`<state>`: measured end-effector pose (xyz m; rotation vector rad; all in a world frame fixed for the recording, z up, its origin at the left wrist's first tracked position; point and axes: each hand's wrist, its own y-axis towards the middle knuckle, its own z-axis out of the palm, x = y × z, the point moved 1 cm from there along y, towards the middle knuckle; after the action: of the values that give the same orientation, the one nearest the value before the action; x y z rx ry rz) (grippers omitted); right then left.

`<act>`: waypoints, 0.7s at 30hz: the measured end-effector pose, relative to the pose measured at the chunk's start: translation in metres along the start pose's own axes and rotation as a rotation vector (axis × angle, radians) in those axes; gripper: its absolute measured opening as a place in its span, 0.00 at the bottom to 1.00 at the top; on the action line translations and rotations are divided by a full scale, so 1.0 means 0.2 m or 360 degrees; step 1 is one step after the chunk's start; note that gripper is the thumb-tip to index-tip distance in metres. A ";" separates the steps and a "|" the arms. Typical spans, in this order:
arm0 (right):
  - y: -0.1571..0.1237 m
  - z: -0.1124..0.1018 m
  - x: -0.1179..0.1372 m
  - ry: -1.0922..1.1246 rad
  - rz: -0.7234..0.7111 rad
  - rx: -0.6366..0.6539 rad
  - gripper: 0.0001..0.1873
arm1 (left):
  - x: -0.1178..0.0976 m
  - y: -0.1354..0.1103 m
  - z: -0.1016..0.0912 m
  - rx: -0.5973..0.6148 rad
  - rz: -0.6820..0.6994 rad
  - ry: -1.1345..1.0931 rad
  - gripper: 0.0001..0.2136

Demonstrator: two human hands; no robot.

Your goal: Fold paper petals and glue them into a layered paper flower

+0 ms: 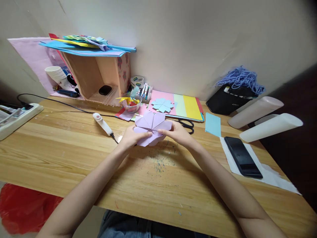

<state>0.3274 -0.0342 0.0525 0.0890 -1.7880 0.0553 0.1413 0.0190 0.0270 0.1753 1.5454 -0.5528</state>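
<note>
At the centre of the frame, both hands hold a lilac paper flower (152, 127) just above a wooden table (74, 148). The left hand (130, 137) grasps the flower's left edge with its thumb pressed on top. The right hand (178, 132) pinches the right edge the same way. The flower looks well advanced: several folded petals fan out from a middle point. Its lower part is hidden by fingers, so what remains cannot be told. Just above lies a finished-looking blue paper flower (162, 105) on coloured sheets (188, 107). Black scissors (187, 125) lie just beyond the right hand, a white corded tool (102, 123) left of centre, and a phone (242, 157) at right. Nothing blocks the hands.
</note>
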 end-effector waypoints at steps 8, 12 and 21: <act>0.01 0.03 -0.01 0.0066 -0.0047 0.0174 0.24 | -0.03 0.00 -0.01 -0.0075 0.0109 0.0059 0.29; 0.01 0.02 -0.02 0.0101 0.0006 0.0017 0.23 | -0.06 -0.02 0.02 0.0083 0.0003 -0.0347 0.25; 0.01 0.02 -0.02 0.0175 0.0077 -0.0126 0.26 | -0.01 -0.03 0.05 0.0113 0.0110 -0.0287 0.24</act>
<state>0.3242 -0.0333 0.0472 -0.0142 -1.6805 0.0238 0.1481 0.0102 0.0296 0.2259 1.3411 -0.5540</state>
